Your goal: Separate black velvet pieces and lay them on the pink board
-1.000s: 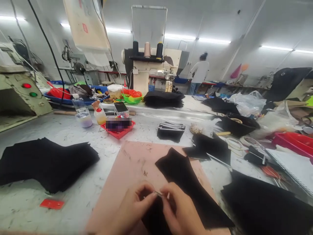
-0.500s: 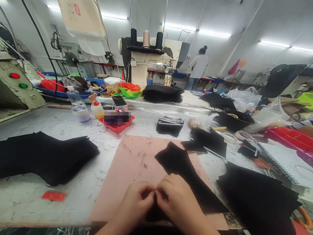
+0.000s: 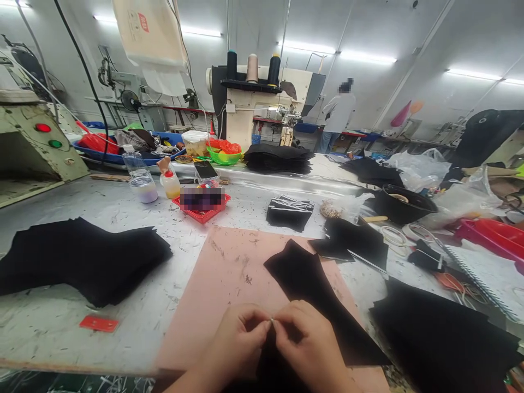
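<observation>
My left hand [image 3: 241, 333] and my right hand [image 3: 309, 335] meet low in the middle, over the front of a pink board [image 3: 229, 267]. Thumb and forefinger of each are pinched together, tip against tip. A black fabric piece [image 3: 272, 357] hangs below the pinched fingertips, largely hidden by my hands and blending into the dark front edge. A tiny pale spot shows where the fingertips meet; I cannot make out what it is. Just beyond my right hand, another black cut piece [image 3: 311, 278] lies flat on the board.
Stacks of black cut pieces lie left [image 3: 85, 256] and right [image 3: 442, 333]. White-edged black pieces [image 3: 289, 213] and a red basket [image 3: 200, 217] sit behind the board. A red tag [image 3: 99, 323] lies left. Farther back are a sewing machine [image 3: 239, 117] and a person [image 3: 339, 114].
The view has turned slightly left, so things appear shifted to the right. My hands keep the same pinch, and the pale spot between the fingertips now shows more clearly.
</observation>
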A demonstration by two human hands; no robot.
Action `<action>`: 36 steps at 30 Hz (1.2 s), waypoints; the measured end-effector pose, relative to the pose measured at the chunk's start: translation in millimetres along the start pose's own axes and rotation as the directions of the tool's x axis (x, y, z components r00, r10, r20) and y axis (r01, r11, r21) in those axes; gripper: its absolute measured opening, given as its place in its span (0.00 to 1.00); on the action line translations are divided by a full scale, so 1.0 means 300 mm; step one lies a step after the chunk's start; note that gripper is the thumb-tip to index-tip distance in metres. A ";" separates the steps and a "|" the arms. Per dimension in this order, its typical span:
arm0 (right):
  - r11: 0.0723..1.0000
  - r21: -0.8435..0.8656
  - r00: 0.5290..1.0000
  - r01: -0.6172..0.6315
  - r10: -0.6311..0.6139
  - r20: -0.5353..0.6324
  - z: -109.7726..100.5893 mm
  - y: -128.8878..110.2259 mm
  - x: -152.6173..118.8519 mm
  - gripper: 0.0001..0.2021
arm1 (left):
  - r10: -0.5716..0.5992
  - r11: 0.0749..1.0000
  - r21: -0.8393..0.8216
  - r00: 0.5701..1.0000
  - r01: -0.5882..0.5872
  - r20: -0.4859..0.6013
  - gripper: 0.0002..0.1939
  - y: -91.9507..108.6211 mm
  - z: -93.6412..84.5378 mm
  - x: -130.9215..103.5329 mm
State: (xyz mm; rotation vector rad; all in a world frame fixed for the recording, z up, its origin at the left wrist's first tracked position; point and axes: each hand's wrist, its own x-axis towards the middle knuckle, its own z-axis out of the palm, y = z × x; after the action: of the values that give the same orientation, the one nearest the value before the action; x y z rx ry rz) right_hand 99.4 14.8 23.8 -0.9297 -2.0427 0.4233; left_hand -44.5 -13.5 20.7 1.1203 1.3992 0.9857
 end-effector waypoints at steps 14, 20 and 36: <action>0.889 0.323 0.943 -0.325 0.281 0.176 -0.010 0.006 0.007 0.09 | 0.024 1.000 -0.017 0.999 -0.023 0.023 0.11 0.020 0.000 -0.011; 0.865 0.357 0.935 -0.352 0.309 0.173 -0.002 0.012 -0.001 0.08 | 0.007 0.997 -0.080 1.000 -0.004 0.029 0.10 0.021 0.001 -0.015; 0.377 0.859 0.692 -0.346 0.721 -0.038 -0.091 0.093 -0.098 0.18 | -0.227 0.955 -0.213 0.972 0.209 -0.061 0.14 -0.047 -0.010 0.035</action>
State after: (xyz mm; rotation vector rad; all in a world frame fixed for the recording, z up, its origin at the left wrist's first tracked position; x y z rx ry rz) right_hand 145.3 10.9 7.6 -0.9594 -0.8471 1.2925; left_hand -49.4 -6.4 5.0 0.7617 1.4191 1.0006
